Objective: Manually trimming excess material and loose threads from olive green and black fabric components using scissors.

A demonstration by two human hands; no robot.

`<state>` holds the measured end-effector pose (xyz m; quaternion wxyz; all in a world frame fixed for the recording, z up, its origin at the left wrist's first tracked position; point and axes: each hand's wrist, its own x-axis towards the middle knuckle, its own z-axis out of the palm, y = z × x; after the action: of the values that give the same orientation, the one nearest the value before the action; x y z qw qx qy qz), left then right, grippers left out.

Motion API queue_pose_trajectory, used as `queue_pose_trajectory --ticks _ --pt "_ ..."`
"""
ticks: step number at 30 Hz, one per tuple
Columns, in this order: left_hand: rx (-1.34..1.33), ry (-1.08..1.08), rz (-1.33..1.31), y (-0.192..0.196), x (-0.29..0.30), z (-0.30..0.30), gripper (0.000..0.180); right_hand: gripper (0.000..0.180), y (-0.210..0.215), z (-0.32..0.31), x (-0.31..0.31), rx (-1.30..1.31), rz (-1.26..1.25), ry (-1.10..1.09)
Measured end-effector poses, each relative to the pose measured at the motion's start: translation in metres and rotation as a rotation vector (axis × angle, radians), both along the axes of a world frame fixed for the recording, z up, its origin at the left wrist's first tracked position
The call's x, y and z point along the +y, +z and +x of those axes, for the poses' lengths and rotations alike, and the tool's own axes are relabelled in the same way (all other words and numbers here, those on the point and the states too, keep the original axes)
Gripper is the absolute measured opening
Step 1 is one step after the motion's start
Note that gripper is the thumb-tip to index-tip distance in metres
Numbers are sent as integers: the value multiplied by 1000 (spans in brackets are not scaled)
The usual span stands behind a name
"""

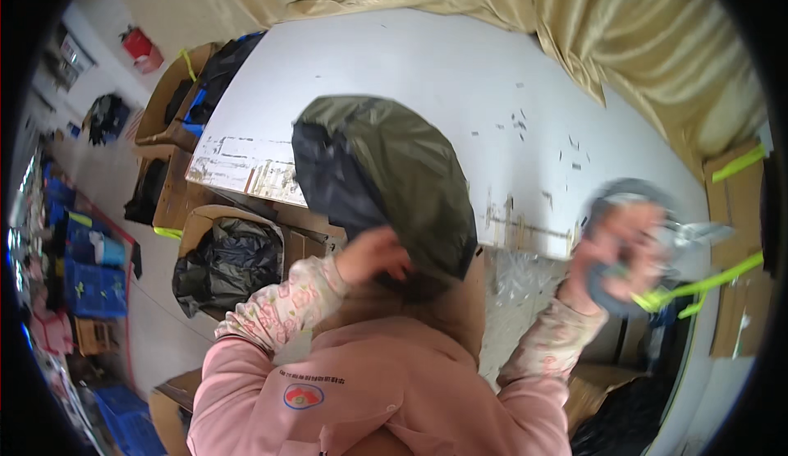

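A puffed-up dark green and black fabric cover, thin and shiny, lies over the near edge of the white table and hangs toward my lap. My left hand is closed on its near edge, with some fingertips hidden by the cloth. Away to the right, past the table's near corner, my right hand is smeared by motion. It grips a grey ring-shaped thing, whose exact kind the blur hides. A bit of clear plastic shows beside that hand.
Small dark scraps are scattered on the white table. At left, a cardboard box holds similar dark covers; more boxes stand behind it. A yellow-green strap crosses by the right-hand cardboard. Gold curtain borders the table's far side.
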<state>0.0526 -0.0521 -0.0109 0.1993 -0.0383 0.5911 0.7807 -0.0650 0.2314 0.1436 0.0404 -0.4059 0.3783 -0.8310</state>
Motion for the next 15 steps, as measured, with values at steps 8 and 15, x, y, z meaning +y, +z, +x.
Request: queue_pose_trajectory --ticks 8,15 --pt "763 290 -858 44 -71 -42 23 32 -201 4 -10 -378 982 -685" --pt "48 557 -1395 -84 -239 -107 60 33 -213 12 -45 -52 1571 -778"
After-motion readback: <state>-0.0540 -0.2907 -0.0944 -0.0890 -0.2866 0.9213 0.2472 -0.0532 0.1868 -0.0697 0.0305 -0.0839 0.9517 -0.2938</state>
